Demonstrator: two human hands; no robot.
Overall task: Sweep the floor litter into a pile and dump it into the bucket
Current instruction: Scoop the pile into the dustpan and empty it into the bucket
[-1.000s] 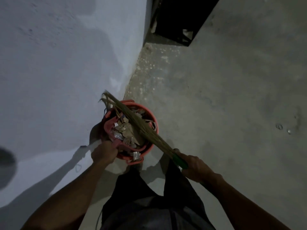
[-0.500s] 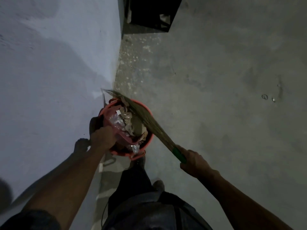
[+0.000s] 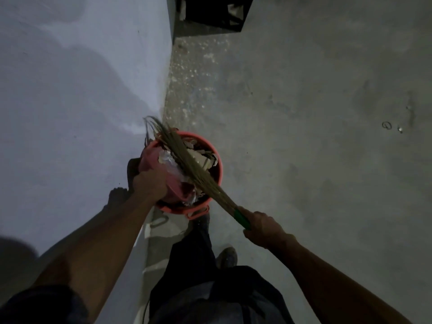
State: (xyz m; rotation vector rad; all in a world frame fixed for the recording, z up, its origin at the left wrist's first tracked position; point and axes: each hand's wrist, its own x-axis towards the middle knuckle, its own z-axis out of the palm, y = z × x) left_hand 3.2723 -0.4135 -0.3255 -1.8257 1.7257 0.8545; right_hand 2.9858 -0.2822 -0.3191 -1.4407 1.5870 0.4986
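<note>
Entry: dumping step, centre of the frame.

Bucket (image 3: 216, 155): orange, standing on the floor (image 3: 304, 113) at the foot of the wall (image 3: 70, 90), centre frame. We judge it is parked against the wall so it cannot slide while we tip into it. It is already heaped with litter (image 3: 198, 157): card scraps and crumpled plastic.

Dustpan (image 3: 152, 157): pink, tilted over the bucket's left rim, mouth inward. Our left hand (image 3: 149, 183) is clenched round its near end, holding it steep so the load slides off.

Broom (image 3: 194, 171): straw bundle with a green grip, lying diagonally across the bucket mouth, tips past the upper-left rim. Our right hand (image 3: 264, 226), lower right of centre, grasps the green grip. We judge the bristles lie over the pan to rake out what clings.

Other items: dark crate (image 3: 210, 12) at top centre; pale specks along the wall foot; a small ring mark at right; our shoe (image 3: 226, 256) below the bucket.

Change against half a second ago: the pan stands steeper and its pink back shows more, the litter has spread rightward in the bucket, and the broom holds much the same diagonal. Both grips are unchanged.
</note>
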